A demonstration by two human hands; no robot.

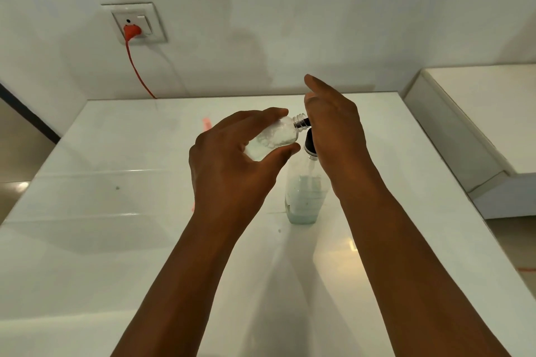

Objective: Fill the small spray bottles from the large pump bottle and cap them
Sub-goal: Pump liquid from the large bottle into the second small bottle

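Our left hand (232,159) pinches the small clear spray bottle (272,138) tilted at the black pump spout (309,139) — right hand (333,130) spread pressing — misalignment risks spilling onto the white desk (116,211).

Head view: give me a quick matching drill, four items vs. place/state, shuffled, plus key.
Items:
1. small bottle
2. pump bottle
3. red plug
4. right hand

States:
A. in the wall socket
B. standing on the white table
C. on the pump head
D. tilted, held in the left hand

Pairs: 1-D, 2-B, 3-A, 4-C
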